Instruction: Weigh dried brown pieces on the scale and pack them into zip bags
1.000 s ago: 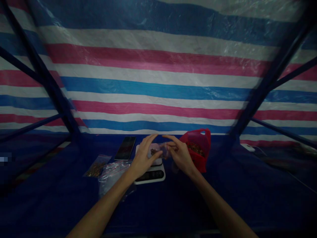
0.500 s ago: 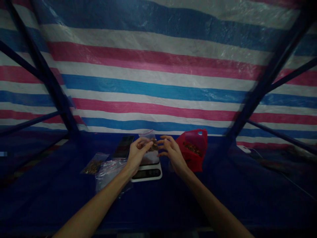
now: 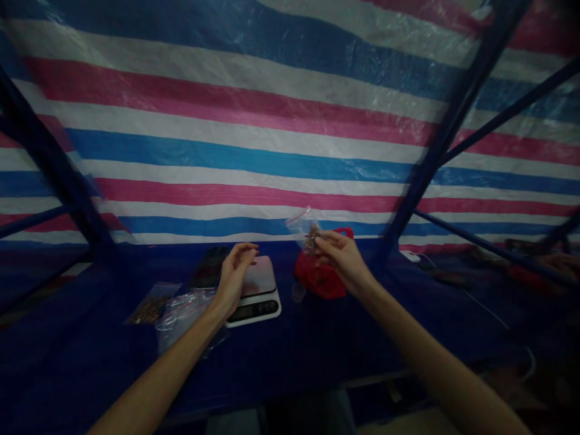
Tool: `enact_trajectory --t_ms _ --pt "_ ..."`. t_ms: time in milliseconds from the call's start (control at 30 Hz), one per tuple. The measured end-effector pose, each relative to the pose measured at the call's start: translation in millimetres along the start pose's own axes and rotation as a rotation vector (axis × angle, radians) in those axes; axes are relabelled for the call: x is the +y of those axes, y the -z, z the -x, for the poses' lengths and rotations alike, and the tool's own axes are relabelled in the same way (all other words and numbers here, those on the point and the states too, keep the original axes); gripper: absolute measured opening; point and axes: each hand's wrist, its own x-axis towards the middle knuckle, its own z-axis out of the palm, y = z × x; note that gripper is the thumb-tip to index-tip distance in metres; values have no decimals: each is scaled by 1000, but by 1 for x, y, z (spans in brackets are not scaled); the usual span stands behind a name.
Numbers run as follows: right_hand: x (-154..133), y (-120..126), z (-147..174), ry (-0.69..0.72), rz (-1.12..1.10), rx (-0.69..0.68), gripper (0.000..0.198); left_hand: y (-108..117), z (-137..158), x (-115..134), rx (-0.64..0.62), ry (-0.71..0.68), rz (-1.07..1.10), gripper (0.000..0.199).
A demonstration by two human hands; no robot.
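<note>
My right hand (image 3: 343,258) pinches a small clear zip bag (image 3: 312,237) with brownish small pieces in its bottom, raised over the red bag (image 3: 327,283). That red bag stands on the blue table, partly hidden behind my hand. My left hand (image 3: 234,270) holds nothing, its fingers loosely curved and thumb apart, at the left edge of a white kitchen scale (image 3: 254,310). Nothing lies on the part of the scale's plate that shows. A small clear cup (image 3: 298,292) sits between scale and red bag.
Left of the scale are a pile of clear zip bags (image 3: 185,314), a filled zip bag (image 3: 154,305) and a dark flat phone-like thing (image 3: 209,267). Blue frame posts (image 3: 435,151) rise before a striped sheet (image 3: 254,157). A white plug-like box (image 3: 410,256) with a cable lies right.
The zip bag has left the scale and moved right and up in my right hand. My left hand has let go of it and stays beside the scale. The view has swung rightward.
</note>
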Motion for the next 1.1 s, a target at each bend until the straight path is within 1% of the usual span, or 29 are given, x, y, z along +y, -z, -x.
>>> enact_trajectory --t_ms 33,100,167,233,333,400,467,533,667,733,800,933,1100 --pt "-12 22 -1 0 90 15 42 1 -1 -1 6 6 7 26" --pt "-31 64 -3 -33 282 1 43 2 -1 -3 13 14 23 22" --pt "-42 97 -4 -88 483 -42 44 2 -1 -5 15 25 29 20" --pt "-48 120 -7 -134 651 -95 46 1 -1 -6 9 45 23 20" --pt "-52 135 -17 -164 814 -174 45 2 -1 -7 -8 56 9 22" --pt "-56 135 -27 -209 885 -273 42 2 -1 -7 -10 48 6 22" --pt "-58 128 -40 -247 963 -374 39 4 -2 -8 -7 41 10 23" --pt "-59 118 -53 -230 1077 -413 35 5 -3 -8 -1 41 20 24" --pt "-55 97 -78 -90 1333 -357 30 7 -4 -7 7 45 42 27" --pt "-53 89 -88 -19 1408 -323 32 7 -4 -6 16 44 52 27" --pt "-52 85 -96 16 1434 -309 33 6 -4 -4 29 42 60 27" --pt "-47 80 -105 10 1452 -321 31 7 -5 -3 41 32 72 28" --pt "-30 81 -108 -80 1506 -346 21 7 -6 -5 47 33 70 30"
